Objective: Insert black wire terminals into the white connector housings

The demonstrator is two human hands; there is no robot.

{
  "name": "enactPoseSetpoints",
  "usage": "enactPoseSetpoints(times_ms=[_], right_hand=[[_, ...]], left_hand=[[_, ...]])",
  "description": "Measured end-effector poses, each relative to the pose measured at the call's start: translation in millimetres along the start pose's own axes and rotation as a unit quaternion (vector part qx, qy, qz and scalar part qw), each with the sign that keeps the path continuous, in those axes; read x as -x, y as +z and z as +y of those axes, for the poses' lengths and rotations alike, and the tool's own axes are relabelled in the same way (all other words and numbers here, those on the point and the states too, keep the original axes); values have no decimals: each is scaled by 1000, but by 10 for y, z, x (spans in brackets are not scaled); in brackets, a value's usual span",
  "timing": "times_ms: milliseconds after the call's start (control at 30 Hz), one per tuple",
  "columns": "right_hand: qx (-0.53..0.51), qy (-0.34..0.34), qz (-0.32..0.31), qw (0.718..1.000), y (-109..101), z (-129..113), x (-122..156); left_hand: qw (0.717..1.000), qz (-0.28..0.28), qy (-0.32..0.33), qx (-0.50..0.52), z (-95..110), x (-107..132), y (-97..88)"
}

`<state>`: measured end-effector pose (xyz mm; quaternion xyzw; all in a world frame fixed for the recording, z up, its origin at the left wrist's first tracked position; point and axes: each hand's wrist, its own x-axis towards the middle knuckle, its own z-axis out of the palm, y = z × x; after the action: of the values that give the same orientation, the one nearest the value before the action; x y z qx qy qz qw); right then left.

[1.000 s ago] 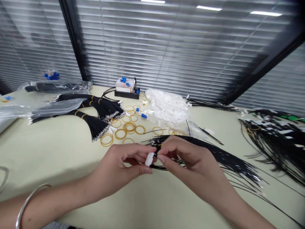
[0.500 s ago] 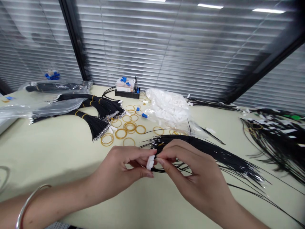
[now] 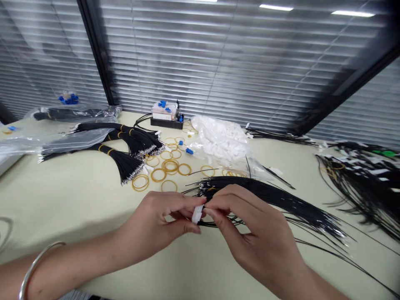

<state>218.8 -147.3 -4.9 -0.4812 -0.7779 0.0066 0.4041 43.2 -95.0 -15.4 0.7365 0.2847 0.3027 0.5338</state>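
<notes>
My left hand (image 3: 156, 225) pinches a small white plastic connector (image 3: 197, 213) between thumb and fingers, just above the pale table (image 3: 78, 200). My right hand (image 3: 250, 233) meets it from the right, its fingertips pinched on thin black wires at the connector's side. Those wires belong to a loose black wire bundle (image 3: 281, 202) that fans out to the right behind my right hand. A metal bangle (image 3: 34, 266) sits on my left wrist.
Banded black wire bundles (image 3: 125, 150) and several yellow rubber bands (image 3: 162, 168) lie behind my hands. A bag of white connectors (image 3: 221, 141), a small parts box (image 3: 167, 114) and more tangled wires (image 3: 359, 179) are farther back and right. Window blinds (image 3: 218, 58) close the rear.
My right hand has slid slightly down and left, closing in on the connector. My left hand and the connector have hardly moved.
</notes>
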Motion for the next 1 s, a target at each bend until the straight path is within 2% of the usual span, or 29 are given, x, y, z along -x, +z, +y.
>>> enactPoseSetpoints(times_ms=[133, 233, 400, 500, 567, 667, 800, 900, 1000], right_hand=[[-5, 2, 4, 1000, 18, 19, 8], [-29, 14, -23, 999, 6, 56, -1], [-56, 85, -119, 988, -44, 143, -41], [-111, 143, -210, 961, -63, 180, -66], [-123, 164, -244, 948, -65, 193, -78], [-84, 149, -222, 960, -58, 199, -81], [-33, 67, -165, 983, -65, 196, -68], [-12, 18, -157, 987, -100, 193, -68], [-7, 3, -161, 987, -129, 198, -78]], left_hand=[[1000, 3, -11, -14, 6, -13, 7], [999, 3, -32, -5, 30, -30, -2], [1000, 13, -25, -2, 90, -55, -72], [999, 20, -42, 8, 121, -64, -110], [997, 13, -69, 32, 128, -67, -120], [990, -3, -100, 98, 118, -75, -112], [979, -19, -112, 168, 105, -89, -86], [976, -26, -108, 185, 110, -87, -71], [978, -30, -94, 185, 117, -77, -64]])
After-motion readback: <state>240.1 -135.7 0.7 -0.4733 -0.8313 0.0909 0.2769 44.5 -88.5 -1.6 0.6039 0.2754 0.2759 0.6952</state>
